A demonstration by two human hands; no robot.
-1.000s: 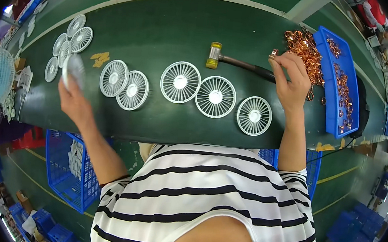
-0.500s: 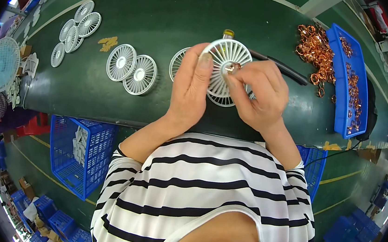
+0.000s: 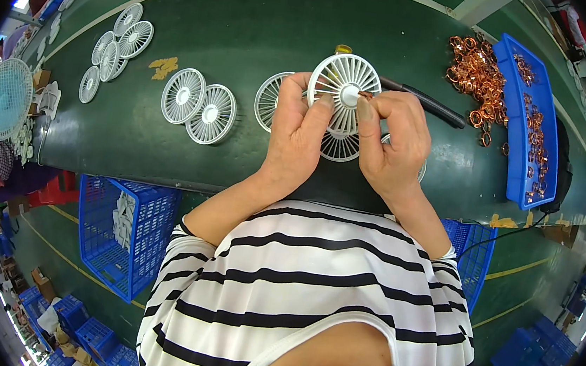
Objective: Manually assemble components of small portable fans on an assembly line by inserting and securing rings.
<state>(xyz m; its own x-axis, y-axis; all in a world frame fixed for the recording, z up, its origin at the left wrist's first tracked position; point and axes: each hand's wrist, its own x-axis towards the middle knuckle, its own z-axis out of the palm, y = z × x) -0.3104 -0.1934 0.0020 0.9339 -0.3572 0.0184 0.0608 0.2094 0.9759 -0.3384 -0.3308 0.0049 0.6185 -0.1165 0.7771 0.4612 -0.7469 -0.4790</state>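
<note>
Between the thumb and fingers of my left hand (image 3: 295, 135) is a white round fan grille (image 3: 349, 95), tilted up off the bench with its spokes and hub showing. My right hand (image 3: 397, 142) pinches a small copper-coloured ring (image 3: 366, 94) at the right of the hub; the fingers partly cover it, and I cannot tell whether it touches the grille. Beneath my hands lie more white grilles, one left (image 3: 268, 100) and another below the held one (image 3: 340, 147). A dark-handled tool (image 3: 431, 104) lies behind my right hand, and a yellow-topped object (image 3: 343, 49) stands behind the held grille.
At right, a heap of copper rings (image 3: 474, 77) lies beside a blue tray (image 3: 515, 165) with more rings. Two overlapping grilles (image 3: 211, 114) and a farther cluster (image 3: 110, 59) lie left on the green bench (image 3: 266, 25). A blue crate (image 3: 150, 233) stands below the bench edge.
The held grille has shifted slightly and tilted. My right hand's fingers have turned more upright and closed in around the copper ring beside the hub. My left thumb has slid lower on the rim.
</note>
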